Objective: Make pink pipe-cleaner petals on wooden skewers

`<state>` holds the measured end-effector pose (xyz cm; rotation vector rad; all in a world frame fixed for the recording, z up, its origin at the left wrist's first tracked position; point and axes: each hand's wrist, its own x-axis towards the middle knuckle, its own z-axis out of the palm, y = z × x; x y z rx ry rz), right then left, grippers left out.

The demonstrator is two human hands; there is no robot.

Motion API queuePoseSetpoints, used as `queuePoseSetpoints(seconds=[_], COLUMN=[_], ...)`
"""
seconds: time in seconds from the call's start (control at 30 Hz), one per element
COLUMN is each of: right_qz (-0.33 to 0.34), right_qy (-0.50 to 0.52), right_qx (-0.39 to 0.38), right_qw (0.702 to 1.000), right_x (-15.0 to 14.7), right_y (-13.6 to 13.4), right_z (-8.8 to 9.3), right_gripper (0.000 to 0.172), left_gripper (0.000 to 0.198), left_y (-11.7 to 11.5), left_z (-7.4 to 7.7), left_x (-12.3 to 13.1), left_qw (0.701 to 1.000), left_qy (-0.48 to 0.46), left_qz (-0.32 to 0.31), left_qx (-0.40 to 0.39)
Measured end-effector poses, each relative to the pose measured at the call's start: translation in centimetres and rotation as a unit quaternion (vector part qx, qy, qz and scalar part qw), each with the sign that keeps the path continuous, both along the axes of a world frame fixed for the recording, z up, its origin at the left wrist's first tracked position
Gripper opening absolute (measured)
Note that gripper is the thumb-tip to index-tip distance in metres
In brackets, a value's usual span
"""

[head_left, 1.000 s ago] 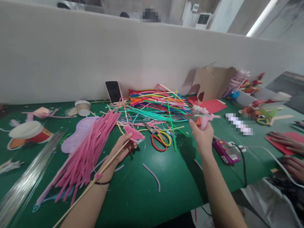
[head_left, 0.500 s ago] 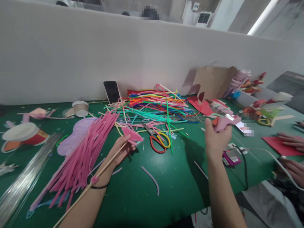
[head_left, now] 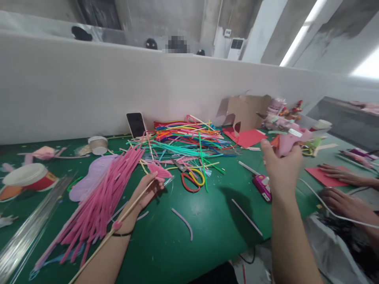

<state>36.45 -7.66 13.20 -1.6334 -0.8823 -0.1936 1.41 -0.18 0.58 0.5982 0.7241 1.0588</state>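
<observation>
In the head view, my left hand (head_left: 149, 189) pinches a pink fuzzy petal-shaped piece (head_left: 160, 170) by its edge. From those fingers a thin wooden stick (head_left: 130, 210) runs down across my wrist, with a small pink fuzzy knot (head_left: 117, 225) on it. My right hand (head_left: 282, 169) is raised at the right, closed round what looks like a pink glue gun (head_left: 288, 142); its lower part is hidden by my fingers. Scissors (head_left: 192, 179) with red and yellow handles lie on the table between my hands. A bundle of pink pipe cleaners (head_left: 103, 205) rests left of my left hand.
Coloured pipe cleaners (head_left: 183, 138) are heaped at the back beside a phone (head_left: 136, 124). A paper cup (head_left: 32, 175) lies left, a magenta device (head_left: 262, 187) right. Another person's hands (head_left: 340, 175) rest near red paper (head_left: 318, 173). A white partition (head_left: 177, 86) stands behind.
My right hand has moved right with the pink glue gun, and the magenta device now shows left of my wrist. My left hand keeps its hold. The view has tilted up and turned right.
</observation>
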Motion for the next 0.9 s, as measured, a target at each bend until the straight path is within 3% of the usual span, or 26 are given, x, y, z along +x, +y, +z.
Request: queuePoseSetpoints(seconds=[0.1,0.17,0.37,0.5,0.7,0.9], right_qz=[0.016,0.047,0.141,0.178,0.253,0.237], right_qy=[-0.021,-0.039,-0.032,-0.025,0.051,0.052], right_qx=[-0.057,-0.097,-0.190,-0.221,-0.210,-0.220], right_qw=[0.998,0.993,0.971,0.959,0.943,0.945], right_x=[-1.6,-2.9,-6.9,-8.6,-9.6,-10.6], right_y=[0.9,2.1,6.5,8.1,10.2,10.9], right_z=[0.4,-0.5,-6.4,-8.9,-10.2,-10.4], right_gripper=[0.054,0.052,0.040,0.055,0.049,0.056], left_gripper=[0.019,0.018,0.021,0.022,0.021,0.022], left_y=[0.0,0.0,-0.2,-0.1,0.1,0.0], left_z=[-0.2,-0.3,-0.1,0.0,0.0,0.2], left_x=[-0.1,-0.1,0.0,0.1,0.1,0.1], left_qw=[1.000,1.000,1.000,1.000,1.000,1.000], left_qy=[-0.012,-0.016,-0.021,-0.016,-0.010,0.009], left_qz=[-0.003,-0.004,0.007,0.011,-0.003,0.001], left_qx=[0.001,-0.003,-0.013,-0.018,-0.020,-0.019])
